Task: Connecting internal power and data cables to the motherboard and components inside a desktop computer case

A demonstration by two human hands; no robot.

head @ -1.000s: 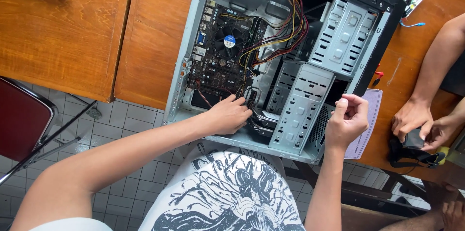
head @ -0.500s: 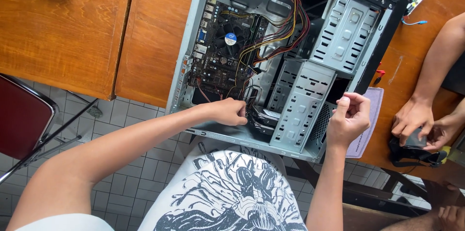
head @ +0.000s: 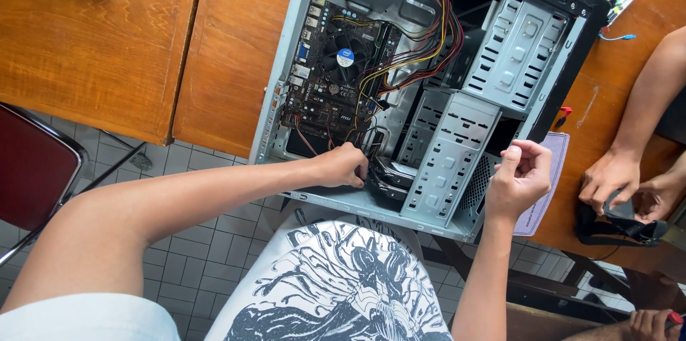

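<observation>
An open PC case (head: 557, 48) lies on its side across a wooden desk (head: 107, 41), filling the centre and upper right of the frame, its side panel off and the insides bare. I have my left hand (head: 341, 166) reaching in at the case's lower edge, just below centre, fingers curled down among the cables (head: 421, 48) beside a dark drive (head: 389, 176) that sits at the foot of the drive cage (head: 450, 162). The fingertips are buried behind the wires, so I cannot tell whether they pinch a plug or only press against the drive. My right hand (head: 520, 178) hovers at the front edge of the case, right of centre, fingers drawn in close to the thumb as if nipping something small; whatever it is, it is too small to make out.

Judging by how things lie, the work is in its middle: the motherboard (head: 332, 87) with its fan (head: 344, 57) is seated at upper centre, and the yellow, red and black wire bundle runs from the top of the case down toward the board. The drive looks loose rather than slid into its bay, and the panel is nowhere in sight.

At far right another person's hands (head: 625, 187) work a small black object on the desk. A red chair (head: 32, 169) stands at left on the tiled floor (head: 207, 262).
</observation>
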